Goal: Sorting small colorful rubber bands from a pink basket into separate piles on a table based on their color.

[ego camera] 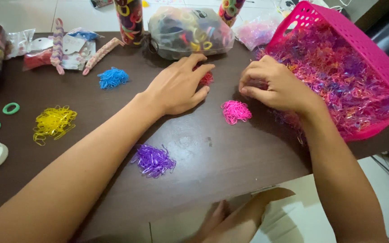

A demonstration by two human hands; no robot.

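Table: dark brown wood-grain top filling most of the frame; its near edge is cut off at the bottom, with pale floor tiles beyond it.
Basket: bright pink perforated plastic, tilted, in the upper right; its far corner runs out of frame. It is heaped with a tangle of thin multicoloured elastic bands, too fine to tell apart singly.
Clear bag: crinkled plastic at top centre, stuffed with thicker hair ties; contents blurred behind the film.
Left hand: centre of frame, palm down, fingers spread loosely and flat, resting on a small red pile that it mostly hides; clamped on nothing visible.
Right hand: right of centre, at the basket's mouth, fingers curled together and pinched; what they pinch is hidden, so I cannot tell.
Yellow pile: loose thin loops, left of frame.
Purple pile: glossy loops, lower centre.
Pink pile: tight little heap between the two hands, just below them.
Blue pile: upper left, small and dense.
Green rings: soft fabric ties at the left edge, partly cut off.
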